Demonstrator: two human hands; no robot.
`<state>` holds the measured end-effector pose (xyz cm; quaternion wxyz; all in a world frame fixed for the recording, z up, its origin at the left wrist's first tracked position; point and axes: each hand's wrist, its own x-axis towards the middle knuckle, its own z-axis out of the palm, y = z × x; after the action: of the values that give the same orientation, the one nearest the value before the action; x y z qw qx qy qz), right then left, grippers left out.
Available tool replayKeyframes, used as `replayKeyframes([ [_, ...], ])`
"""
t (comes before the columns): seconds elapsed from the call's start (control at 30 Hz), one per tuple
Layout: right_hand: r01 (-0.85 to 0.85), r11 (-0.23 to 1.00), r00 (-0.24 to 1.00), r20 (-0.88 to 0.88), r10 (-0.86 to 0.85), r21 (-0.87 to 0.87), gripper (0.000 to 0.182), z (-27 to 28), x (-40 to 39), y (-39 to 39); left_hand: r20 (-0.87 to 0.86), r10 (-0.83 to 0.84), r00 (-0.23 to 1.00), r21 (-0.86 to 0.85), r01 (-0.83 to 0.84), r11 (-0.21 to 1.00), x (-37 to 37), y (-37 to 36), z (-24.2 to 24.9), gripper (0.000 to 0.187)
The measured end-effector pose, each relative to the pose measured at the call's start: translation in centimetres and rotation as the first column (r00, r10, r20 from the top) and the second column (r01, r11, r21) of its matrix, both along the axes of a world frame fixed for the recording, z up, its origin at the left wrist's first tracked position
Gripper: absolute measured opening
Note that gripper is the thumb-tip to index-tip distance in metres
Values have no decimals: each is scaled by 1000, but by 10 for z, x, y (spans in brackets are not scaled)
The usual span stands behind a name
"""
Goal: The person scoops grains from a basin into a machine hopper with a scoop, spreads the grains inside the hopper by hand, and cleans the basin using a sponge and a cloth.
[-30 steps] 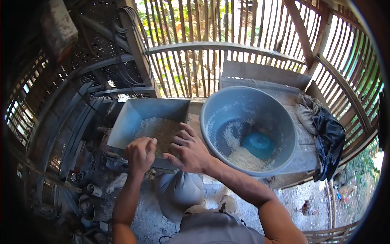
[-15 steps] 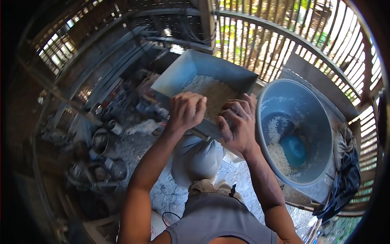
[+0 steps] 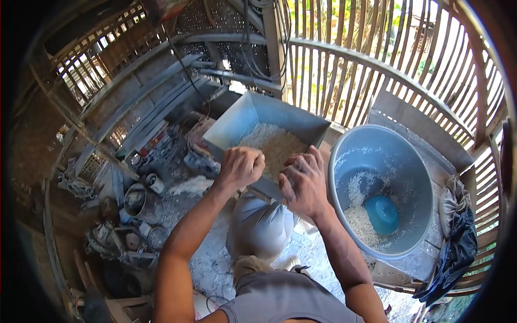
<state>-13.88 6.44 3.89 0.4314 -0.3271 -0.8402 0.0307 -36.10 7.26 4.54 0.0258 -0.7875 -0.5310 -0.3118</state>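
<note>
Over the near side of a wide metal hopper [image 3: 232, 124], left hand [image 3: 240, 166] and right hand [image 3: 304, 180] side by side, well clear of one another. Left: curled into a loose fist, palm hidden; cannot tell if clamped on anything. Right: fingers bent and spread apart, nothing visible between. Contact with the hopper's near edge: impossible to confirm from this angle. Inside the hopper, a bed of grain-like material [image 3: 272, 141], paler at far left, browner toward the right.

Below the hands, a bulging grey sack [image 3: 261, 229] upright on the dusty floor [image 3: 200, 269], close under the near edge. To the right, on a wooden bench [image 3: 432, 237], a broad grey basin [image 3: 371, 142] with pale grain [image 3: 362, 226] low along the near-left inside, and a round blue bowl [image 3: 382, 214] beside it. Dark cloth [image 3: 460, 231] at the bench's right end.

Likeliest mishap, by judgement: loose material over the hopper's near edge and onto the floor, from a careless sweep of either hand. Also possible: a jolted or tipped basin, from the right forearm [image 3: 342, 250] catching the nearby rim; or a toppled sack, from a nudge at its side.
</note>
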Motion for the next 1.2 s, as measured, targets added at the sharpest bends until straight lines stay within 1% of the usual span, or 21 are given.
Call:
replayKeyframes([
  [0.13,-13,998,999,48,16,-57,17,6,0,1,-9,-48,999,-86,47,995,-3,-1,9,30],
  [0.17,-14,997,998,56,18,-81,17,11,0,0,-48,-46,998,-160,38,986,-4,-1,13,30],
  [0.23,-17,992,997,76,27,-125,19,12,2,-1,-63,-117,991,-244,99,965,-10,0,21,30],
  [0.27,-18,987,991,128,39,-161,20,16,4,1,-70,-161,985,-286,135,949,-14,2,24,30],
  [0.3,-11,979,983,177,47,-202,22,22,6,1,22,-238,971,-296,233,926,-22,4,25,26],
  [0.37,25,962,962,268,51,-273,28,42,7,-2,4,-373,928,-202,366,909,-46,17,46,22],
  [0.4,100,968,968,246,-42,-231,26,61,0,-7,-6,-445,896,-157,438,885,-58,24,57,20],
  [0.5,338,935,933,168,-318,-105,19,112,-40,-26,-21,-529,848,-25,529,849,-93,52,84,11],
  [0.6,501,823,845,356,-399,-267,21,55,-94,-11,-46,-566,823,-172,552,816,-108,70,39,13],
  [0.63,523,786,829,413,-377,-330,19,27,-104,-4,-265,-579,771,-350,483,803,-113,73,22,13],
  [0.73,656,753,729,301,-615,-48,21,80,-124,-9,-62,-776,628,-141,764,630,-120,77,65,15],
  [0.77,624,764,781,173,-601,-162,22,96,-125,-11,-25,-792,610,-91,787,610,-123,85,73,18],
  [0.87,755,608,652,389,-651,-247,23,69,-135,2,-115,-722,682,-175,701,691,-117,94,52,18],
  [0.9,666,676,741,375,-557,-315,28,53,-143,7,-164,-709,686,-343,634,693,-116,91,35,23],
  [0.93,662,514,749,512,-421,-545,35,53,-133,5,-134,-739,660,-340,669,660,-119,95,25,24],
  [1.0,642,700,762,367,-534,-314,38,71,-131,1,-73,-781,620,-336,722,605,-123,90,49,26],
  [1.03,643,691,760,390,-520,-332,37,68,-128,1,-82,-749,657,-318,695,644,-124,89,61,26],
  [1.1,652,673,749,433,-502,-349,36,59,-113,9,-105,-702,704,-389,621,681,-117,96,43,28],
  [1.13,605,681,780,476,-406,-412,35,25,-102,12,-116,-682,722,-424,585,691,-112,98,37,29],
  [1.17,551,649,819,490,-300,-525,34,38,-103,10,-382,-638,669,-706,234,668,-106,95,42,34],
  [1.2,496,604,850,490,-193,-623,33,53,-104,12,-327,-650,686,-648,338,683,-104,98,46,35],
])
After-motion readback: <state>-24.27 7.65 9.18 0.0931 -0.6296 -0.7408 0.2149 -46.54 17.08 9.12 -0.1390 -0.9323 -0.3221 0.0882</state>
